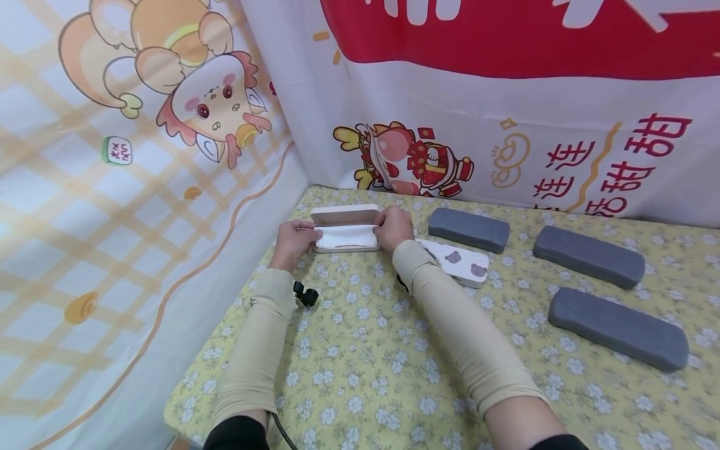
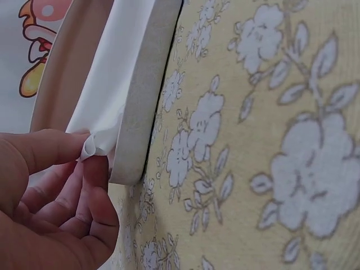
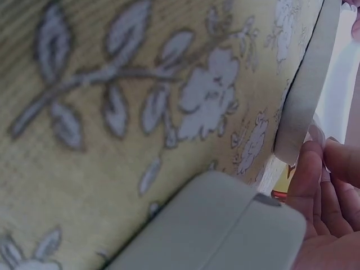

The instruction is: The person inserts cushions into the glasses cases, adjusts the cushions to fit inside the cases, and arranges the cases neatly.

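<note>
A long, narrow glasses case (image 1: 344, 209) stands with its lid raised near the far edge of the table, pale outside and brownish-pink inside. Across its lower half lies a white cloth (image 1: 347, 237), smooth along its length. My left hand (image 1: 291, 245) pinches the cloth's left end between thumb and finger; in the left wrist view that gathered corner (image 2: 93, 145) curls at the fingertips. At the opposite end, my right hand (image 1: 395, 228) pinches the cloth, as the right wrist view shows beside the case's pale wall (image 3: 304, 95).
Beside my right forearm lies a closed white case with bear prints (image 1: 461, 262). Three dark grey cases (image 1: 469, 229) lie farther right on the flowered tablecloth (image 1: 360, 350). Printed cloth hangings (image 1: 225, 212) rise along the left and back of the table.
</note>
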Demonstrator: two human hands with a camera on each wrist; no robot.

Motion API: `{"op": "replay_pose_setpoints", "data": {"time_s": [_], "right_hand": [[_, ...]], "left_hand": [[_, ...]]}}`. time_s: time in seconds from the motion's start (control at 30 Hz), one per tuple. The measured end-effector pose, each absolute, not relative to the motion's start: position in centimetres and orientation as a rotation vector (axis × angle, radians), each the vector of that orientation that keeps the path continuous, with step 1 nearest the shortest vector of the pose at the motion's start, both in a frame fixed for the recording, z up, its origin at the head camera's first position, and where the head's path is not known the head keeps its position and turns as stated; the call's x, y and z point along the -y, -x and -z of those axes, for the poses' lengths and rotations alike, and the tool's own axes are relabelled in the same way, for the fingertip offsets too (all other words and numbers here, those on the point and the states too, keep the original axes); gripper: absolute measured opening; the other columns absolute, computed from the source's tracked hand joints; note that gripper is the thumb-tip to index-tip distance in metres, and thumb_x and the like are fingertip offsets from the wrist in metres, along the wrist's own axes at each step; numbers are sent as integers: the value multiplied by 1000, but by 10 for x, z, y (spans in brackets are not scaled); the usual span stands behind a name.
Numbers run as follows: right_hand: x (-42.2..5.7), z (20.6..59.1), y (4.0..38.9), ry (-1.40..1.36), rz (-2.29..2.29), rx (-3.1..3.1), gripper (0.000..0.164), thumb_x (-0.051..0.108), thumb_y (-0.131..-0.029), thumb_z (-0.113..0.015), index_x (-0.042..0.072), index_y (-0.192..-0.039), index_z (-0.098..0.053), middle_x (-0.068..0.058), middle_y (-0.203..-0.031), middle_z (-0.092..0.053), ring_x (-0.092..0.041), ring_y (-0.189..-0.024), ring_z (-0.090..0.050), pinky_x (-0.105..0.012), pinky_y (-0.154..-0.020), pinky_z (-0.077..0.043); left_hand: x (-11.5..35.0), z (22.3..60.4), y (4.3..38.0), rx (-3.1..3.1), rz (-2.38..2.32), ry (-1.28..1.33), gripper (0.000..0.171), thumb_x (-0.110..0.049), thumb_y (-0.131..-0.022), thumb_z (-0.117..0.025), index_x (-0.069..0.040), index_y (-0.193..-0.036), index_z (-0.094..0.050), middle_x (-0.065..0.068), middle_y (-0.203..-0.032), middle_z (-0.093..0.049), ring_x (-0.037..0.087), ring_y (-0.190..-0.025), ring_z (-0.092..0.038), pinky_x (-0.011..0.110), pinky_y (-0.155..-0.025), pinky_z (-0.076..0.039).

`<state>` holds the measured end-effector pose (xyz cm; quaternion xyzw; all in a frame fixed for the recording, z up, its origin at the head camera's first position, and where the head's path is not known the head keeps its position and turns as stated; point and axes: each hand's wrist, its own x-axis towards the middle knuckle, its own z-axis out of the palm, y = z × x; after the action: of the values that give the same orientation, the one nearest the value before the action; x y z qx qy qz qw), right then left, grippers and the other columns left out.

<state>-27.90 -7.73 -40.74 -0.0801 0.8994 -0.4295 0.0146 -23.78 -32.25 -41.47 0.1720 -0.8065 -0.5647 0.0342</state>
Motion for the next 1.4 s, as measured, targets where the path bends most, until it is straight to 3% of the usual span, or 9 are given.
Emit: {"op": "replay_pose_setpoints", "data": {"time_s": [0.27, 0.4, 0.5, 0.6, 0.73, 0.87, 0.97, 1.17, 1.4], "right_hand": [[76, 406, 280, 253, 1365, -2781, 4, 8, -87, -77, 7, -84, -77, -6, -94, -71, -25, -93, -64, -39, -84, -52], [71, 403, 282, 204, 1407, -2747, 5, 8, -87, -76, 5, -91, -79, -7, -96, -73, -25, -97, -65, -39, -87, -52], [67, 400, 284, 127, 1459, -2752, 7, 7, -88, -73, 5, -91, -79, -6, -92, -72, -25, -95, -64, -41, -94, -49], [66, 398, 285, 42, 1506, -2738, 18, 8, -91, -66, 5, -76, -74, -5, -75, -66, -25, -81, -59, -40, -85, -49], [69, 398, 286, -63, 1487, -2629, 36, 24, -98, -55, 7, -66, -58, -7, -63, -54, -26, -65, -49, -39, -65, -43], [73, 398, 286, -96, 1347, -2562, 56, 51, -104, -40, 5, -86, -65, -12, -77, -61, -28, -71, -58, -39, -67, -48], [75, 399, 286, -106, 1292, -2519, 70, 61, -103, -31, 1, -108, -66, -16, -86, -66, -30, -75, -66, -38, -67, -52], [76, 401, 287, -135, 1295, -2495, 74, 65, -102, -31, 1, -119, -63, -16, -92, -66, -29, -68, -69, -33, -55, -51], [75, 399, 291, -160, 1341, -2417, 78, 66, -100, -36, 2, -143, -49, -19, -119, -59, -26, -65, -67, -35, -60, -55]], "left_hand": [[319, 412, 237, 2562, 1605, -500, 22, -10, -90, -76, -1, -111, -72, 17, -101, -70, 29, -84, -68, 41, -73, -57], [321, 409, 237, 2579, 1571, -535, 17, -22, -96, -72, -5, -93, -73, 11, -86, -68, 22, -70, -61, 39, -68, -53], [324, 405, 238, 2531, 1624, -598, 39, -32, -100, -65, -2, -75, -66, 9, -70, -59, 20, -57, -46, 37, -66, -44], [326, 402, 238, 2484, 1673, -662, 58, -44, -103, -56, 7, -75, -64, 17, -68, -57, 25, -57, -43, 38, -70, -41], [329, 400, 238, 2491, 1669, -736, 78, -63, -101, -42, 9, -99, -72, 22, -90, -69, 28, -70, -62, 40, -77, -48], [330, 402, 240, 2542, 1697, -809, 92, -79, -92, -35, 4, -106, -71, 19, -96, -69, 27, -73, -65, 39, -72, -53], [327, 404, 243, 2576, 1694, -844, 94, -85, -86, -39, 1, -106, -71, 16, -97, -68, 26, -74, -65, 39, -70, -54], [321, 405, 247, 2607, 1621, -891, 88, -84, -84, -47, -2, -106, -70, 14, -97, -68, 26, -77, -64, 40, -73, -53], [320, 402, 248, 2606, 1621, -872, 87, -82, -84, -50, 0, -103, -70, 15, -94, -67, 27, -77, -64, 41, -74, -54]]}}
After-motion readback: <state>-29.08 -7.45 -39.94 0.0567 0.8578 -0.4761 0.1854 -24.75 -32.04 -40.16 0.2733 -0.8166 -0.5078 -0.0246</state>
